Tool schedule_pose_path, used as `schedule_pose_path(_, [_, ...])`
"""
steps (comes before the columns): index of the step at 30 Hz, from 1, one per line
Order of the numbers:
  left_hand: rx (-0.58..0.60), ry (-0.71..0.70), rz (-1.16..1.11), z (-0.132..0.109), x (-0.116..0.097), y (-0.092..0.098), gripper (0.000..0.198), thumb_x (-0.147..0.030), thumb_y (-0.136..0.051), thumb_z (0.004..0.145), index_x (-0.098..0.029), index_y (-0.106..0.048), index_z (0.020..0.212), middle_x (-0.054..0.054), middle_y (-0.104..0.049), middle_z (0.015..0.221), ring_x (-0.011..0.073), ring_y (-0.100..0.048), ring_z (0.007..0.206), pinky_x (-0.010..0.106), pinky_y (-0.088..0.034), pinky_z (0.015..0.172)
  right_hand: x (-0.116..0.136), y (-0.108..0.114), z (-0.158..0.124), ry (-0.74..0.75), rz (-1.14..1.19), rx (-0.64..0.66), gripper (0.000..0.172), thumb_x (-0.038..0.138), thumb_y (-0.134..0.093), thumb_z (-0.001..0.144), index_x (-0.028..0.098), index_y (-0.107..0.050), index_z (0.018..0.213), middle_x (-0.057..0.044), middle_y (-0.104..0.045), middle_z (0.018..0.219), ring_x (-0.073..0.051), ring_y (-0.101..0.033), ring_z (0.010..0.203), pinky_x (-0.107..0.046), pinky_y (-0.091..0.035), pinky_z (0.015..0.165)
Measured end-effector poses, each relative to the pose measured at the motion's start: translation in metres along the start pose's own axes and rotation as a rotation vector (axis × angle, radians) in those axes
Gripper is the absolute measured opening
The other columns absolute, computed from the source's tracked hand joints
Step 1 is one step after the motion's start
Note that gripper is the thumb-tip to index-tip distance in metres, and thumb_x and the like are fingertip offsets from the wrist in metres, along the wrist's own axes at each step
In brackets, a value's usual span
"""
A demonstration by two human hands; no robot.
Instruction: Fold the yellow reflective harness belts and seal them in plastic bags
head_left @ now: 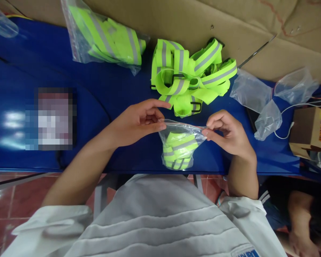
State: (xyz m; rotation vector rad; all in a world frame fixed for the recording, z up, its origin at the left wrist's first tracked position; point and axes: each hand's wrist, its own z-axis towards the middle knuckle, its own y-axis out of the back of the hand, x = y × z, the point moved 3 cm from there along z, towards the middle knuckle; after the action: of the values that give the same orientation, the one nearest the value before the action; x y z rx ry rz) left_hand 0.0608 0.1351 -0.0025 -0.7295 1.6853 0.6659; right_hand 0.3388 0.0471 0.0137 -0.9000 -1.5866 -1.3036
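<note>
Two bare hands stretch the mouth of a small clear zip bag (186, 125) between them, near the front edge of a blue counter (139, 157). The left hand (139, 119) is partly curled, its thumb against the bag's left top corner, the index finger reaching out toward the loose straps and the other fingers bent inward. The right hand (228, 132) is nearly closed, pinching the right end of the zip strip between thumb and fingertips. Inside the bag sits a folded fluorescent yellow-green strap (180, 144) with grey reflective stripes; whether the bag's bottom touches the counter, I cannot tell.

Just beyond the hands lies a tangled heap of loose reflective straps (176, 67), with black buckles (196, 106) showing among the loops. To its left, a larger clear bag (72, 46) holds more of the same striped material. Right of the heap are several crumpled clear bags (253, 92), and past them an opened cardboard box (307, 128) with a white cable (285, 136) beside it. At far left, a rectangular item (53, 121) is pixelated beyond recognition. Brown sheeting (246, 25) lines the back. At lower right, another person's forearm (299, 210) shows below counter level, above red floor tiles.
</note>
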Motion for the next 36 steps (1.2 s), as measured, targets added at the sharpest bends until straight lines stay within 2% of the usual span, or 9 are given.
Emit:
schedule_pose_path(3, [-0.007, 0.073, -0.010, 0.003, 0.006, -0.001, 0.041, -0.035, -0.083, 0.082, -0.019, -0.078, 0.119, 0.002, -0.074, 0.089, 0.0127, -0.069, 0.078, 0.023, -0.056, 0.073, -0.009, -0.004, 0.008, -0.108, 0.087, -0.030, 0.035, 0.039, -0.085, 0.090, 0.023, -0.068, 0.116, 0.004, -0.071, 0.075, -0.011, -0.067, 0.061, -0.024, -0.057, 0.060])
schedule_pose_path(8, [-0.067, 0.068, 0.045, 0.006, 0.013, 0.001, 0.033, -0.040, -0.086, 0.079, -0.020, -0.083, 0.105, 0.004, -0.076, 0.086, 0.0158, -0.069, 0.077, 0.025, -0.055, 0.071, -0.021, -0.009, 0.015, -0.281, 0.151, -0.029, 0.036, 0.049, -0.088, 0.084, 0.017, -0.074, 0.092, -0.001, -0.072, 0.071, -0.012, -0.067, 0.058, -0.023, -0.056, 0.053])
schedule_pose_path(12, [-0.108, 0.044, 0.153, 0.007, 0.016, 0.005, 0.028, -0.039, -0.085, 0.080, -0.020, -0.082, 0.099, 0.003, -0.076, 0.082, 0.0167, -0.069, 0.076, 0.026, -0.054, 0.072, -0.021, -0.008, 0.016, -0.237, 0.141, -0.058, 0.034, 0.048, -0.089, 0.083, 0.018, -0.075, 0.089, -0.002, -0.074, 0.078, -0.011, -0.067, 0.066, -0.023, -0.057, 0.061])
schedule_pose_path(14, [-0.132, 0.022, 0.211, 0.006, 0.014, 0.005, 0.024, -0.039, -0.083, 0.081, -0.020, -0.082, 0.095, 0.002, -0.076, 0.082, 0.0162, -0.069, 0.076, 0.025, -0.054, 0.073, -0.023, -0.009, 0.017, -0.231, 0.157, -0.064, 0.035, 0.048, -0.089, 0.083, 0.018, -0.075, 0.094, -0.002, -0.075, 0.083, -0.012, -0.069, 0.070, -0.024, -0.058, 0.064])
schedule_pose_path(17, [-0.139, 0.002, 0.249, 0.005, 0.010, 0.004, 0.021, -0.040, -0.081, 0.084, -0.021, -0.081, 0.093, 0.002, -0.078, 0.085, 0.0151, -0.069, 0.078, 0.025, -0.054, 0.076, -0.027, -0.012, 0.018, -0.253, 0.156, -0.032, 0.040, 0.052, -0.087, 0.084, 0.018, -0.076, 0.102, -0.004, -0.077, 0.087, -0.014, -0.070, 0.073, -0.026, -0.058, 0.065])
schedule_pose_path(19, [-0.128, -0.014, 0.248, 0.004, 0.008, 0.003, 0.020, -0.039, -0.080, 0.085, -0.021, -0.081, 0.093, 0.001, -0.078, 0.087, 0.0146, -0.069, 0.080, 0.025, -0.055, 0.078, -0.029, -0.014, 0.020, -0.250, 0.117, -0.011, 0.039, 0.054, -0.085, 0.086, 0.017, -0.076, 0.099, -0.004, -0.076, 0.083, -0.014, -0.068, 0.072, -0.026, -0.056, 0.065])
schedule_pose_path(24, [-0.121, -0.033, 0.194, 0.002, 0.005, 0.001, 0.021, -0.038, -0.078, 0.087, -0.020, -0.080, 0.097, 0.002, -0.079, 0.091, 0.0155, -0.071, 0.083, 0.025, -0.056, 0.080, -0.027, -0.011, 0.020, -0.192, 0.050, 0.020, 0.035, 0.053, -0.080, 0.090, 0.019, -0.075, 0.097, -0.003, -0.076, 0.083, -0.013, -0.067, 0.072, -0.026, -0.053, 0.066])
schedule_pose_path(30, [-0.231, -0.051, 0.209, 0.000, 0.001, -0.006, 0.022, -0.032, -0.075, 0.091, -0.019, -0.079, 0.107, 0.004, -0.080, 0.102, 0.0175, -0.072, 0.092, 0.028, -0.057, 0.085, -0.023, -0.008, 0.017, -0.146, -0.007, 0.016, 0.034, 0.053, -0.075, 0.094, 0.019, -0.072, 0.096, -0.003, -0.074, 0.083, -0.013, -0.065, 0.072, -0.026, -0.050, 0.067])
schedule_pose_path(36, [-0.223, -0.099, 0.170, 0.002, 0.004, -0.005, 0.029, -0.029, -0.077, 0.089, -0.019, -0.078, 0.116, 0.004, -0.076, 0.098, 0.0175, -0.071, 0.092, 0.027, -0.056, 0.083, -0.025, -0.011, 0.016, -0.086, -0.020, -0.013, 0.029, 0.048, -0.073, 0.097, 0.019, -0.072, 0.095, -0.002, -0.073, 0.086, -0.012, -0.063, 0.072, -0.025, -0.048, 0.067])
